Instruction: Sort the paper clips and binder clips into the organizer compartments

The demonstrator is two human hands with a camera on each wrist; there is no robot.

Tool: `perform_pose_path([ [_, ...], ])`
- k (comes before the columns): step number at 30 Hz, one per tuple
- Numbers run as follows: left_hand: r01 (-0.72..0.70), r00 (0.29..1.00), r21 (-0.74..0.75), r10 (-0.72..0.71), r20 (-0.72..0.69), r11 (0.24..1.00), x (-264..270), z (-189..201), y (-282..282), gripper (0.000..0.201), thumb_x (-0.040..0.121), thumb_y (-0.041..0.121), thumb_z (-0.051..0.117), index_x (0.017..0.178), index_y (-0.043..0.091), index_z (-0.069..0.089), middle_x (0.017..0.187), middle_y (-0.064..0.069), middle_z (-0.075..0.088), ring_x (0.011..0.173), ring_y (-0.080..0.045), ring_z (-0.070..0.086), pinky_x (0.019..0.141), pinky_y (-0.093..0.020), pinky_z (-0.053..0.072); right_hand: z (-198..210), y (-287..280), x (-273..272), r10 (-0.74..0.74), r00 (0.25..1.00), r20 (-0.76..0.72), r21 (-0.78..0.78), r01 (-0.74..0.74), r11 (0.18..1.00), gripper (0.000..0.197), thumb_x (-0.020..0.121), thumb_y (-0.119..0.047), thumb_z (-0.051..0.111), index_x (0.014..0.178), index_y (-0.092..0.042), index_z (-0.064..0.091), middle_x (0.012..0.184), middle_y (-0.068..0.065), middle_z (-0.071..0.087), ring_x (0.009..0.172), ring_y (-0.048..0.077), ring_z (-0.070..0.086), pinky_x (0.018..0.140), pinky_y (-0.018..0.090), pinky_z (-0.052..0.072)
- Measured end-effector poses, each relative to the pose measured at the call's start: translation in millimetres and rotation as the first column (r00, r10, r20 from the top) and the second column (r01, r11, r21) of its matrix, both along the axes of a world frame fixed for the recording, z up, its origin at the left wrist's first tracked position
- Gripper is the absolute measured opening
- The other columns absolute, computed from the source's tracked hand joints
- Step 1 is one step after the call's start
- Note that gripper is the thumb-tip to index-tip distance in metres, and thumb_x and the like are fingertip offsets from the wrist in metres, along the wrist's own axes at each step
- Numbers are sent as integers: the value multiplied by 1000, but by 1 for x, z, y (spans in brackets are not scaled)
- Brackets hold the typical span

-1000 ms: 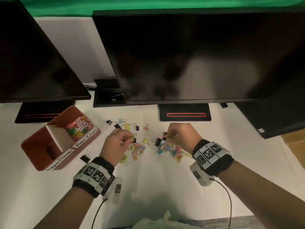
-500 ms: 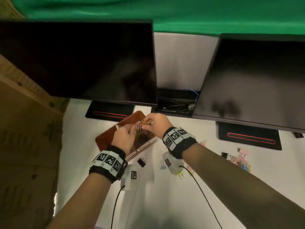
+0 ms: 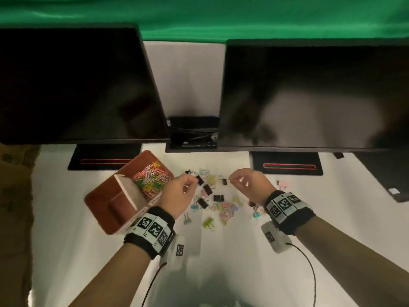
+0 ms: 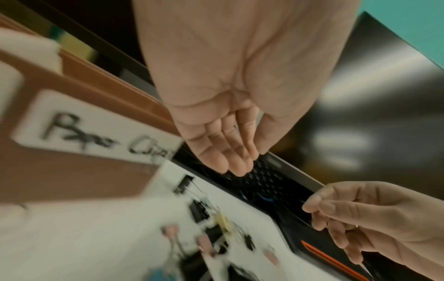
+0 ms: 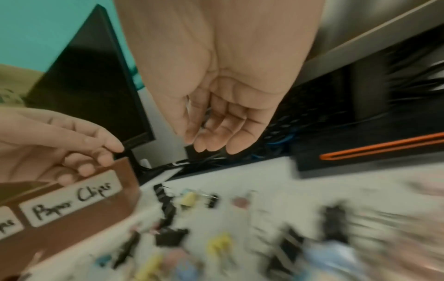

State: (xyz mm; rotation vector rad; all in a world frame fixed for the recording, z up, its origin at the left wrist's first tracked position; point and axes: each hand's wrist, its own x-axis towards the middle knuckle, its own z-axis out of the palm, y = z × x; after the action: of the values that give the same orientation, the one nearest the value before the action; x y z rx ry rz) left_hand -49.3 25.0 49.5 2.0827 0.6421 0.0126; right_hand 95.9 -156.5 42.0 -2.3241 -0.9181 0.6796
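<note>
hands: left hand and right hand loosely curled, holding nothing | binder clips scattered on tabletop between and under hands | organizer just left of left hand, paper clips in far compartment | risk: tangled handles drag extra clips; binder clip may land among paper clips

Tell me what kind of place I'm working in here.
Most likely an office desk: two dark monitors on stands over a white desktop, with a brown organizer labelled for paper clips.
</note>
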Motion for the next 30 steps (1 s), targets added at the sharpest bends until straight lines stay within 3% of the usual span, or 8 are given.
perform_pose_path([
  [7, 251, 964, -38, -253, -83, 967, 53, -28, -104, 21, 85, 14, 59, 106, 18, 60, 98, -1, 63, 74, -13, 60, 69, -24, 51, -21, -121, 25, -176, 984, -24, -228, 166, 960, 22, 87, -26, 61, 108, -21, 64, 109, 3, 63, 87, 15, 58, 79, 25, 49],
  [10, 339, 933, 51, -328, -150, 939, 67, -44, -137, 26, 83, 19, 63, 109, 21, 59, 107, 1, 54, 83, -12, 58, 77, -24, 50, -33, -139, 28, -80, 995, -66, -296, 57, 953, 31, 84, -26, 63, 115, -25, 62, 118, 3, 59, 103, 22, 57, 92, 33, 49],
  [15, 364, 910, 134, -321, -261, 922, 78, -65, -166, 32, 78, 18, 66, 110, 21, 60, 111, 1, 42, 94, -18, 54, 89, -30, 48, -54, -142, 26, 89, 993, -83, -256, -107, 961, 47, 76, -24, 71, 121, -31, 59, 115, 2, 52, 105, 18, 47, 96, 32, 42],
  [17, 339, 916, 137, -293, -275, 931, 78, -71, -169, 30, 79, 13, 65, 108, 20, 60, 112, 1, 42, 91, -18, 54, 89, -32, 50, -63, -140, 24, 119, 991, -64, -240, -131, 962, 43, 76, -21, 71, 117, -27, 61, 113, 2, 52, 102, 20, 49, 94, 32, 45],
  [20, 295, 932, 134, -254, -257, 946, 77, -75, -165, 27, 82, 4, 62, 106, 15, 61, 112, 0, 44, 81, -13, 55, 91, -28, 50, -71, -142, 27, 132, 988, -74, -161, -142, 977, 18, 77, -9, 63, 90, -19, 70, 101, 2, 63, 98, 21, 56, 93, 37, 47],
  [22, 265, 944, 116, -233, -233, 957, 75, -74, -160, 25, 81, 3, 63, 104, 13, 62, 109, 2, 45, 77, -10, 55, 88, -25, 51, -73, -149, 31, 130, 986, -105, -96, -140, 985, 16, 79, -6, 60, 82, -17, 71, 94, 0, 67, 96, 18, 58, 94, 32, 46],
  [26, 174, 972, 115, -152, -177, 978, 69, -71, -148, 24, 80, 2, 66, 102, 12, 63, 104, 4, 46, 70, 2, 51, 73, -6, 42, -67, -166, 40, 80, 992, -96, 29, -78, 997, 11, 83, -10, 65, 84, -18, 72, 87, -8, 61, 73, -4, 50, 73, 8, 40],
  [30, 113, 983, 102, -96, -155, 988, 66, -69, -144, 28, 80, -2, 65, 104, 12, 63, 107, 2, 48, 73, 1, 52, 80, -11, 44, -63, -183, 57, -3, 999, -40, 75, 6, 997, 9, 84, -11, 67, 89, -17, 72, 85, -12, 56, 71, -8, 50, 71, 0, 40],
])
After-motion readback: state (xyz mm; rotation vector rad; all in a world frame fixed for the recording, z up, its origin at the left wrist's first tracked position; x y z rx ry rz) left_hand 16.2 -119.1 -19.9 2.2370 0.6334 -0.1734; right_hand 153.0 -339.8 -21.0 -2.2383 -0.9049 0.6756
